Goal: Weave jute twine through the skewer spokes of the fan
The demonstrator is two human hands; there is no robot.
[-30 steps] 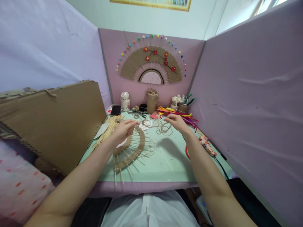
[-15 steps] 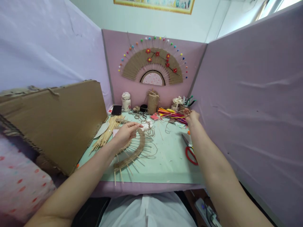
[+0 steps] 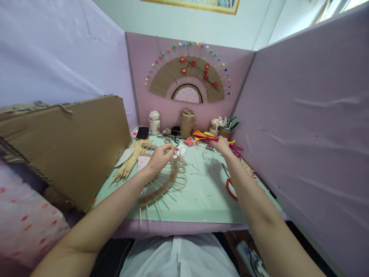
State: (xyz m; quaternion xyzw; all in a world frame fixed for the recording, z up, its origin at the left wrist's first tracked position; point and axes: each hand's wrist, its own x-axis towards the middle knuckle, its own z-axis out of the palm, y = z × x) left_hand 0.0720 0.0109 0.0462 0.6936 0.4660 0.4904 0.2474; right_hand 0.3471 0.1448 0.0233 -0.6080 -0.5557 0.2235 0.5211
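My left hand (image 3: 162, 157) is over the woven fan frame, its thumb and fingertips pinched on brown twine (image 3: 181, 163). Loose loops of that twine hang just beneath the fingertips. The half-round fan frame (image 3: 161, 191) is made of thin sticks with a band of twine woven through them, and it lies on the table under my left hand. My right hand (image 3: 221, 145) is held closed in front of the coloured pipe cleaners (image 3: 206, 135). Its fingertips are turned away, so what they hold is hidden. Red-handled scissors (image 3: 230, 188) lie partly beneath my right forearm.
Bamboo sticks (image 3: 131, 163) and a cardboard sheet (image 3: 66, 146) are at the left. Along the back stand a white jar (image 3: 154, 123), a twine-wrapped can (image 3: 187, 124) and a pen holder (image 3: 226, 132). A finished fan (image 3: 161, 82) hangs on the back panel.
My right hand has moved left and slightly toward me, away from the right-hand panel. My left hand has shifted slightly right, and the twine loops by it look more bunched.
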